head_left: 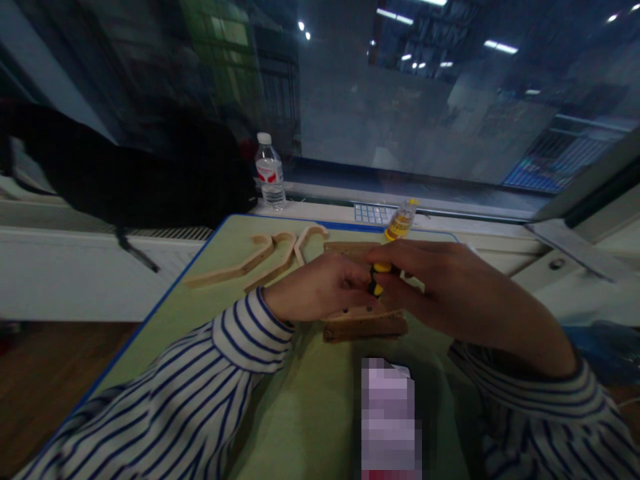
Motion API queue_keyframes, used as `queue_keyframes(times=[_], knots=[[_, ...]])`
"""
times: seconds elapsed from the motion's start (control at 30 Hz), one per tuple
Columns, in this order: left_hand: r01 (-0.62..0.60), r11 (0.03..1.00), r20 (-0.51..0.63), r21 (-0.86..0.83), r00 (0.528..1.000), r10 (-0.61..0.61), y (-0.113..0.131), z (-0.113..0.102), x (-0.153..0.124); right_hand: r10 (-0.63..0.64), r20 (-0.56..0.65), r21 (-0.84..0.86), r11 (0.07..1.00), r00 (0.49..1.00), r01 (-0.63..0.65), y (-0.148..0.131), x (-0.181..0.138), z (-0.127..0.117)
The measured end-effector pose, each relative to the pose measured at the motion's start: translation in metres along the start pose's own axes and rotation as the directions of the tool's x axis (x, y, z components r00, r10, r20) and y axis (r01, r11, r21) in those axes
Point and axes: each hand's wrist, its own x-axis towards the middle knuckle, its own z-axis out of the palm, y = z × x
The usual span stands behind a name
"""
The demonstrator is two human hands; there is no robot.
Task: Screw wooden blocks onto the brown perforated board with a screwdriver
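Note:
My left hand (320, 288) and my right hand (440, 290) meet over a flat wooden board (363, 325) with small holes, lying on the green table (210, 267). Both are closed round a small yellow-and-black tool (379, 277) held upright between the fingers; its lower end is near the board. Three curved wooden pieces (270, 257) lie to the left of the board, apart from my hands. A small yellow bottle (401, 220) stands at the table's far edge.
A clear water bottle (271, 173) stands on the sill by the window. A black bag (130, 173) lies on the sill at the left. A blurred-out object (390, 417) sits on the table close to me. The blue-trimmed table edge runs along the left.

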Motion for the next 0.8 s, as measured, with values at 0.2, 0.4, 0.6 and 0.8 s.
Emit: queue_keyframes(times=[0.2, 0.4, 0.6, 0.8], knots=[[-0.041, 0.998, 0.012, -0.044, 0.999, 0.041, -0.0021, 0.0005, 0.0005, 0.013, -0.005, -0.029, 0.999, 1.000, -0.013, 0.0018, 0.0003, 0.0019], [-0.033, 0.999, 0.037, -0.015, 0.999, 0.033, -0.0009, 0.0005, 0.0010, 0.022, -0.001, -0.043, 0.999, 1.000, -0.022, 0.0018, -0.0003, 0.0026], [-0.058, 0.997, 0.023, -0.056, 0.998, 0.059, -0.0007, 0.0007, 0.0001, 0.025, 0.002, -0.071, 0.997, 1.000, -0.025, 0.0027, 0.0000, 0.0044], [-0.048, 0.998, 0.000, -0.038, 0.999, 0.048, -0.0005, -0.0003, 0.0006, 0.025, -0.004, -0.063, 0.998, 1.000, -0.026, 0.0033, -0.0004, 0.0044]])
